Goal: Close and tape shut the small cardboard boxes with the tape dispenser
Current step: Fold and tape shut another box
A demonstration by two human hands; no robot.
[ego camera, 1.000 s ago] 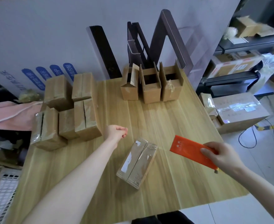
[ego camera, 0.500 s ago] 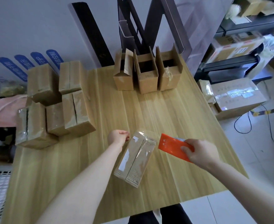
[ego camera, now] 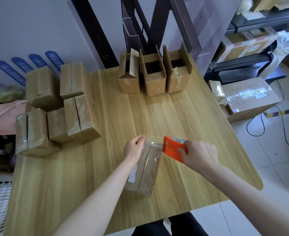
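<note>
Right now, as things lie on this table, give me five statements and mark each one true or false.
1. The right hand grips the orange tape dispenser. True.
2. The left hand holds the far end of the box lying flat in the middle of the table. True.
3. The dispenser sits well apart from that box. False: its front edge meets the box's far end.
4. Three open boxes stand at the table's far edge. True.
5. The stacked boxes on the left have their flaps standing open. False: they are closed and taped.
</note>
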